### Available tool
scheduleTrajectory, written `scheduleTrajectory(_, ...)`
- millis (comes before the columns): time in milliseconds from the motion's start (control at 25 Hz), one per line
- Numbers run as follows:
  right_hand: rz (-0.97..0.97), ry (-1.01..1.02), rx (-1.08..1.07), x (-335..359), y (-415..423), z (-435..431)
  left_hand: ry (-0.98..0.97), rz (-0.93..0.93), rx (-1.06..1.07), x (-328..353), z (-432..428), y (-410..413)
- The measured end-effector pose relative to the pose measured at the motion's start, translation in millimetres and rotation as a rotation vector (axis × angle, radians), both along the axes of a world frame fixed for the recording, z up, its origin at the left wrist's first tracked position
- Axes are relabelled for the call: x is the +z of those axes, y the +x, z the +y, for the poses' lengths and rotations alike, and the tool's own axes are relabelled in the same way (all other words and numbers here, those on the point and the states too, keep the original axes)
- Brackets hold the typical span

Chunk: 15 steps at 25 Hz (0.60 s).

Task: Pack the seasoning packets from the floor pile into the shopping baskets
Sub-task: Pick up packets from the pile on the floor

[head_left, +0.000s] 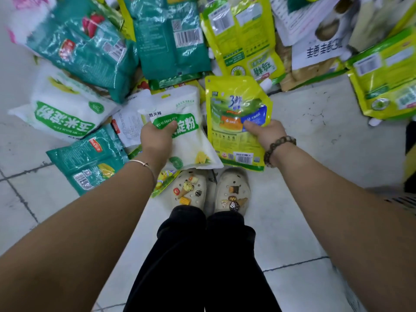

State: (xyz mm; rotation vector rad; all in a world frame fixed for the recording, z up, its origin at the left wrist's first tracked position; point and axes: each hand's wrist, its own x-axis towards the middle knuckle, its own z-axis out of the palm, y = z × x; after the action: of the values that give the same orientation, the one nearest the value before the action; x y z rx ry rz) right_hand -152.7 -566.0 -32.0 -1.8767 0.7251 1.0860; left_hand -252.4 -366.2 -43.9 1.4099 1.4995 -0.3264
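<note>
item: white starch packet, gripped by left hand, thumb laid across its green label, fingers curled beneath; held above the clogs. item: yellow-green pouch, pinched near its right edge by right hand, thumb on the front; beaded bracelet on that wrist. the two packets sat side by side. remainder: floor pile of teal, yellow and white packets lay just beyond, on the tiled floor.
</note>
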Motion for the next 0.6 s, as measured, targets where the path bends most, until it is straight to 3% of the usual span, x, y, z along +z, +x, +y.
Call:
scheduleTrajectory(200, -0.003, 0.059, -0.027, 68.4, -1.3, -32.9, -0.224, 0.271, 0.043, 40.4, 19.5, 20.2)
scheduleTrajectory(320, -0.009, 0.05, -0.098, 119.2, -10.5, -46.4, -0.313, 0.296, 0.006, 54.4, 25.3, 14.1)
scheduleTrajectory(600, -0.183, -0.001, -0.271, 229.3, -34.5, -71.9, -0.171, 0.042, -0.451, 202.1, -26.6, 42.0)
